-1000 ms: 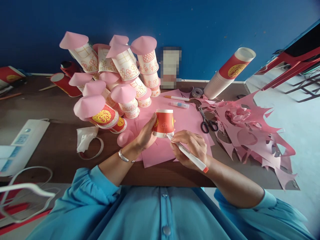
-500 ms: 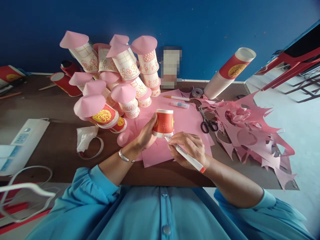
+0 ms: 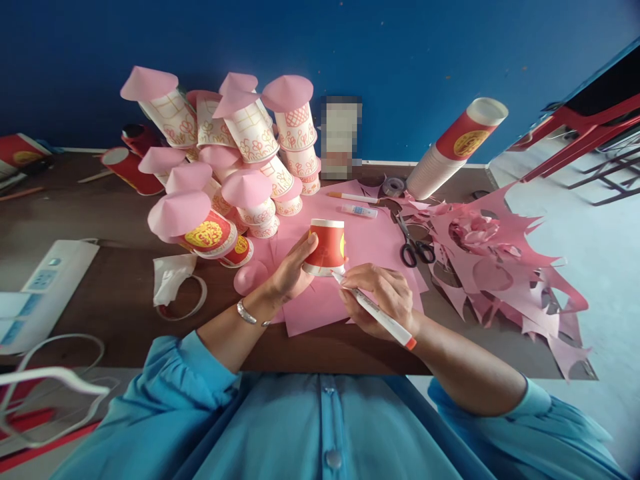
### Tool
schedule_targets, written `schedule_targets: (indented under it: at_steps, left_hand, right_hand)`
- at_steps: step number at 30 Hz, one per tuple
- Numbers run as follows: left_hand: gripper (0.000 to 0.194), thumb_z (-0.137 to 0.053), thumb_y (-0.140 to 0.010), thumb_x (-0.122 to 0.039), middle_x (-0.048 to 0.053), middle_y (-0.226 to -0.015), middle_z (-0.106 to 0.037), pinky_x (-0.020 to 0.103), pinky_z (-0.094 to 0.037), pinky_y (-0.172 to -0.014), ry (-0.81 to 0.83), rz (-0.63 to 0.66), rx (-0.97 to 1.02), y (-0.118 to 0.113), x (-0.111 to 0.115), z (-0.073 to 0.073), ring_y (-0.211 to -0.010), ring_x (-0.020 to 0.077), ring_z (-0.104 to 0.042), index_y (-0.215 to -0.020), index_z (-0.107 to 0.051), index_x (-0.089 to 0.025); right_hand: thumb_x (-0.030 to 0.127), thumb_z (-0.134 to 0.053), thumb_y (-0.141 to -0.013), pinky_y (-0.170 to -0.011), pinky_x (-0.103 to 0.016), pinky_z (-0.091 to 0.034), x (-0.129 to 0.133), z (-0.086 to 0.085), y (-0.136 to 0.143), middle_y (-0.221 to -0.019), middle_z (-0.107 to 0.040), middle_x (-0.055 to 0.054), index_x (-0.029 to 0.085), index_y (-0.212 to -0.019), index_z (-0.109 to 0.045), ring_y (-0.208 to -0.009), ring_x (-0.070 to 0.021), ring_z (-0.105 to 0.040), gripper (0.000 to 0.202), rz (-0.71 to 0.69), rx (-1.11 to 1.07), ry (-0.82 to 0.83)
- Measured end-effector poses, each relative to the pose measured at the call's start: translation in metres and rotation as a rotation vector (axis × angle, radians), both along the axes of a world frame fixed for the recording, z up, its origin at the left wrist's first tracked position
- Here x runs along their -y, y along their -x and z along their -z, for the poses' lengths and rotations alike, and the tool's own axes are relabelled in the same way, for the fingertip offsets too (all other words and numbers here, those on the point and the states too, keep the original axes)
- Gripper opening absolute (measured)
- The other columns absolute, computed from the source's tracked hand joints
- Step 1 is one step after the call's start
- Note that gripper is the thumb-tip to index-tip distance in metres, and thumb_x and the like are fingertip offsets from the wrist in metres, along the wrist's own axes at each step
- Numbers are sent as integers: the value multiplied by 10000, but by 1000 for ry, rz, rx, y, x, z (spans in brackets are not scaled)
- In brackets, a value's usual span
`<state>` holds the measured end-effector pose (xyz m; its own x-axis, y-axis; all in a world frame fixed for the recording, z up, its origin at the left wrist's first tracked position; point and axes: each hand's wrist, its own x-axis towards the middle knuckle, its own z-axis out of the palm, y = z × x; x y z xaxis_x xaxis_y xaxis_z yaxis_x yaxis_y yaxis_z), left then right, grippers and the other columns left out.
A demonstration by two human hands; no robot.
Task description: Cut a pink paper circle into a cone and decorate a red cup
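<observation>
A red paper cup (image 3: pixel 326 247) with a yellow emblem and white edges is gripped by my left hand (image 3: pixel 291 273), its fingers wrapped around the left side. Between the fingers of my right hand (image 3: pixel 383 298) is a white marker pen (image 3: pixel 383 317) with an orange-red end. Its tip meets the white band at the cup's lower edge, or comes very close to it. Below both hands lie sheets of pink paper (image 3: pixel 300 317). A glue stick (image 3: pixel 359 211) and a second marker (image 3: pixel 353 197) rest on the paper behind the cup.
Decorated cup towers with pink cone roofs (image 3: pixel 243 188) crowd the back left. Scissors (image 3: pixel 416 250) and pink paper scraps (image 3: pixel 500 267) lie to the right, before a leaning cup stack (image 3: pixel 453 150). A tape roll (image 3: pixel 395 186), a power strip (image 3: pixel 47 293) and a white ring (image 3: pixel 197 303) are also on the table.
The cup has turned slightly in my left hand, so its yellow emblem shows differently at the right edge. The marker tip has shifted a little along the lower band.
</observation>
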<state>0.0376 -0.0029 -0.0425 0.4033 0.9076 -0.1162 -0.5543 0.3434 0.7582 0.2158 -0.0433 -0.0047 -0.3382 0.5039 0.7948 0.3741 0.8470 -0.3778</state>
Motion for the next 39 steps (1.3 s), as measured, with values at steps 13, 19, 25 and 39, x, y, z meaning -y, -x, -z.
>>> schedule_targets:
  at_steps: [13,19,25,39]
  left_hand:
    - [522,-665,-923,-609,129,-1133,-808,456,-562,-1003,117,-35,29,0,-4,-5,-1123,332,-747,-1142,-758,-145]
    - [513,-757,-857,-592,132,-1131,-814,461,-522,-1085,109,-41,21,-2,-2,-5,-1208,351,-717,-1101,-762,-140]
    - [527,-748,-867,-596,146,-1162,-802,462,-509,-1096,86,-48,-11,-2,-1,-6,-1252,354,-690,-1122,-751,-135]
    - [495,-757,-878,-575,118,-1158,-800,477,-418,-1187,76,-96,-32,-5,0,-7,-1368,346,-599,-1117,-746,-141]
  right_hand:
    - [99,-634,-918,-624,-249,-602,-2,-5,-3,-769,-729,-17,219,-1013,-596,-649,-155,-727,157,61,25,-5]
    - [109,-626,-933,-620,-247,-598,-2,-4,-2,-760,-722,-9,226,-1000,-588,-646,-149,-723,139,56,25,3]
    - [111,-632,-932,-629,-246,-600,-2,-5,-3,-767,-730,-12,221,-1009,-593,-654,-149,-727,139,59,48,13]
    - [86,-635,-925,-633,-247,-590,-3,-3,-2,-769,-725,-20,212,-984,-590,-660,-150,-721,146,63,54,10]
